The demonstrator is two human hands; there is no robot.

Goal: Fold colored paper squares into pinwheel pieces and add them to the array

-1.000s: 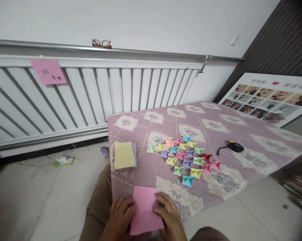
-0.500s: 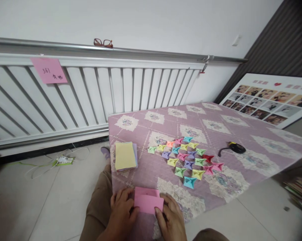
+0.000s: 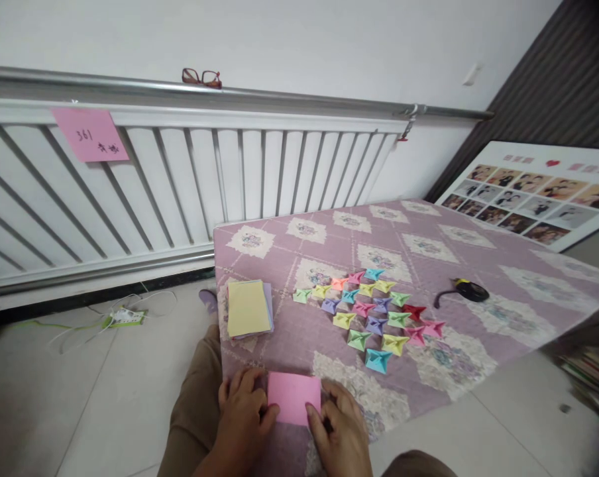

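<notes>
A pink sheet of paper (image 3: pixel 294 396), folded over on itself, lies at the near edge of the cloth-covered table. My left hand (image 3: pixel 246 411) grips its left side, the thumb on the lower left corner and the fingers curled by the edge. On the other side my right hand (image 3: pixel 338 421) pinches the lower right corner with the thumb, its fingers bent along the right edge. Beyond the hands stand several small folded paper boats (image 3: pixel 376 325) in many colours, set in rows. To the left sits a stack of coloured paper (image 3: pixel 248 309) with a yellow sheet on top.
The table (image 3: pixel 279 265) has a purple cloth with floral diamonds. A coiled black cord (image 3: pixel 471 290) lies at its right. Behind are a white radiator (image 3: pixel 250 172) and a pipe with glasses (image 3: pixel 201 77). A photo board (image 3: pixel 533 195) leans far right; a power strip (image 3: pixel 125 317) is on the floor.
The pink paper's upper layer, which sat askew and past the right edge of the lower one, now lies flush over it. Both hands stay at its sides.
</notes>
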